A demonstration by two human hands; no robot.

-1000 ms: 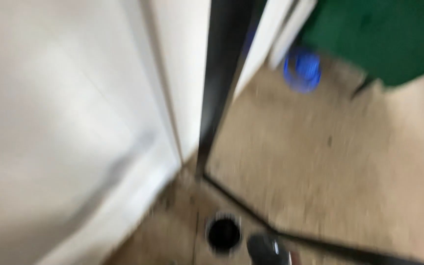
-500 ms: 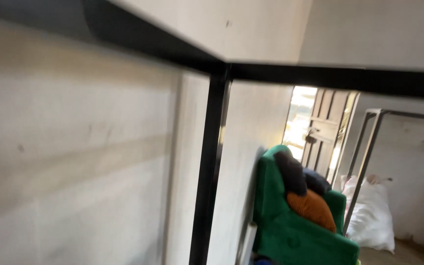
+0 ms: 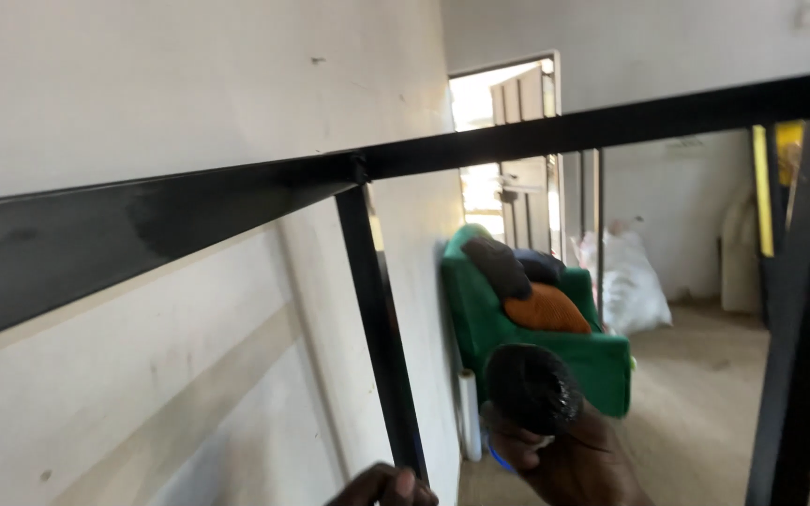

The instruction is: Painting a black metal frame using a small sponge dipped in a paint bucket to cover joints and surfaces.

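The right hand (image 3: pixel 574 459) rises from the bottom edge with its back toward the camera, fingers clenched around a black, glossy, rounded object (image 3: pixel 532 386) that looks like a paint brush head or a pad, though its exact kind cannot be told; a bit of blue shows beneath the fingers. The object sits at the top of the fist, just right of the black metal upright (image 3: pixel 379 328) and apart from it. The left hand (image 3: pixel 384 485) shows only as knuckles and fingertips at the bottom edge, touching or just beside the foot of that upright; whether it grips the bar cannot be told.

The upright is a square-section tube, smooth and dark, joined at a corner to two flat-faced horizontal rails (image 3: pixel 142 234) of the same black frame. Behind stands a matt off-white wall (image 3: pixel 142 84), a green upholstered sofa (image 3: pixel 555 361) with an orange cushion (image 3: pixel 546 311), and a white sack (image 3: pixel 632 281) on the beige floor
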